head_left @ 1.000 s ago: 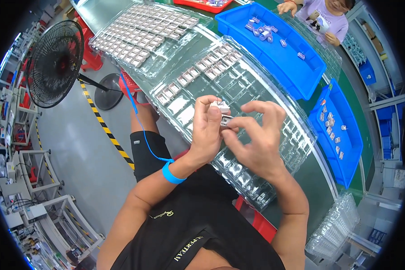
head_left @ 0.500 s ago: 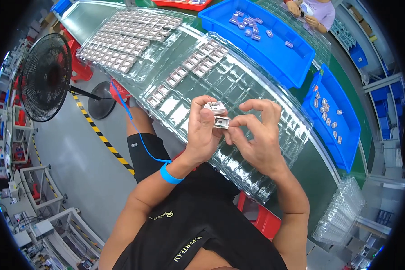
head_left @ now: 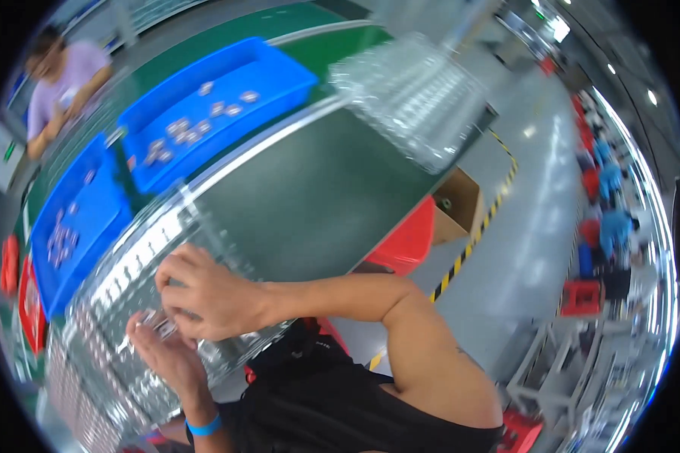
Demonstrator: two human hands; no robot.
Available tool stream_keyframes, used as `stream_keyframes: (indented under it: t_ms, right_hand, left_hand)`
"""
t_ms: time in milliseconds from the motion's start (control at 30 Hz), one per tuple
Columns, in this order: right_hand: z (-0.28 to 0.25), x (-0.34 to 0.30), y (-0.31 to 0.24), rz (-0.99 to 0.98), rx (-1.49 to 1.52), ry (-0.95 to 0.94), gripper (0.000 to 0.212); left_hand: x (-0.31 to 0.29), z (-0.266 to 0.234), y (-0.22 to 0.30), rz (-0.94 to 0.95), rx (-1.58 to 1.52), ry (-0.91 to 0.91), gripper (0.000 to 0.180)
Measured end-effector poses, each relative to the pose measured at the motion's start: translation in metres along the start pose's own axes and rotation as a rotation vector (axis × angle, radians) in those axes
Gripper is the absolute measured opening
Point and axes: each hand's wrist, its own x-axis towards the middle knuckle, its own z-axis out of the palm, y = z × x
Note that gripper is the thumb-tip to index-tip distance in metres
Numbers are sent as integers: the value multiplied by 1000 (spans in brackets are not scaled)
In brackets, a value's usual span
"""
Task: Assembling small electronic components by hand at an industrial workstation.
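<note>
My left hand (head_left: 170,359), with a blue band (head_left: 203,425) on its wrist, is closed around a small pale rectangular housing (head_left: 164,326), which motion blurs. Over it, my right hand (head_left: 213,296) has its fingers curled and its thumb against the left hand's fingers. Whatever those right fingertips pinch is too hidden to make out. Both hands are above a clear plastic blister tray (head_left: 140,253) on the green table. Rows of similar pale housings (head_left: 83,351) fill the tray's left side.
Two blue bins (head_left: 279,84) (head_left: 102,208) with small parts stand beyond the tray. A stack of clear trays (head_left: 423,98) lies at the table's far right end. Below the edge are a red stool (head_left: 408,240) and a cardboard box (head_left: 461,202). A person in a lilac shirt (head_left: 79,72) sits across.
The view has swung to the right, bringing the tray stack and walkway into sight. My hands stay together around the housing, the right one now curled over the left.
</note>
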Motion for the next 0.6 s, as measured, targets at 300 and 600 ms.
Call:
stream_keyframes:
  t_ms: [300, 600]
  right_hand:
    - [-23, -22, 28, 110, -15, -10, 15]
    - [-13, -24, 51, 149, -112, 96, 10]
  left_hand:
    - [5, 33, -27, -10, 161, -184, 39]
    - [20, 43, -39, 63, 307, -234, 47]
